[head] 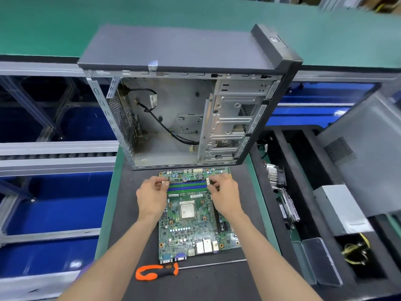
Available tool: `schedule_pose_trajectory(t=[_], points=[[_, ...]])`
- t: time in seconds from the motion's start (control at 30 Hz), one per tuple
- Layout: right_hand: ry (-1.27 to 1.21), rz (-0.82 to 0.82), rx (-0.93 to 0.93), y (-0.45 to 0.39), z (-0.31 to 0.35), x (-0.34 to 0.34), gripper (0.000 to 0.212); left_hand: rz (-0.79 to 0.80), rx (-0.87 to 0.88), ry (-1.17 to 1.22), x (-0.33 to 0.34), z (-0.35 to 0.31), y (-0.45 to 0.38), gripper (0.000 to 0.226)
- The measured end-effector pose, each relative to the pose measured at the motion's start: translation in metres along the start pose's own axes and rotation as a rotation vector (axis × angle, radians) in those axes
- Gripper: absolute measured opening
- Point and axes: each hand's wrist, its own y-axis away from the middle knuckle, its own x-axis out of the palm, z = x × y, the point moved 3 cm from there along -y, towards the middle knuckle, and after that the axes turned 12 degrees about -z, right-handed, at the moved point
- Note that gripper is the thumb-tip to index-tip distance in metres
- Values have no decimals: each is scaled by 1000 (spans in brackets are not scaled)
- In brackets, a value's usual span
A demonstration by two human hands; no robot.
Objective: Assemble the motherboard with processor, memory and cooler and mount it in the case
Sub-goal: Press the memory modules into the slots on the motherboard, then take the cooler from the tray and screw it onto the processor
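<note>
The green motherboard lies flat on the dark mat in front of me, with the processor seated in its socket. Blue and green memory slots run across the board's far part. My left hand pinches the white latch at the slots' left end. At the slots' right end, my right hand has curled fingers on the white latches. The open case stands right behind the board, its inside bare except for black cables. I cannot tell whether a memory stick is in a slot.
An orange and black screwdriver lies on the mat near the board's front edge. To the right, black compartments hold a finned cooler, a drive, a grey power supply and clear plastic trays. Blue bins sit to the left.
</note>
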Motion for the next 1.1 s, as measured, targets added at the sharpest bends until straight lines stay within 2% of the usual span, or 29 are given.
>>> schedule_pose_trajectory(t=[0.23,0.33,0.47,0.6,0.8,0.87,0.97,1.03,1.1], points=[[8,31,0,8,-8,-6,35,-13,236,-255,18,-29,18,28],[-8,13,5,13,-18,-13,35,94,391,-289,37,-49,34,26],[-27,-17,11,16,-31,-30,34,268,550,-208,68,-70,58,23],[-7,-134,95,14,-62,-62,33,404,693,-230,99,-88,81,24],[176,-332,240,6,-122,-111,32,513,876,-402,142,-107,110,36],[203,-295,319,-1,-142,-121,41,535,908,-468,155,-114,115,41],[181,-87,462,-11,-171,-123,59,534,932,-520,172,-124,118,41],[127,-30,493,-18,-183,-120,58,524,930,-532,180,-129,118,39],[55,-88,475,-29,-187,-120,50,528,918,-535,185,-131,114,38]])
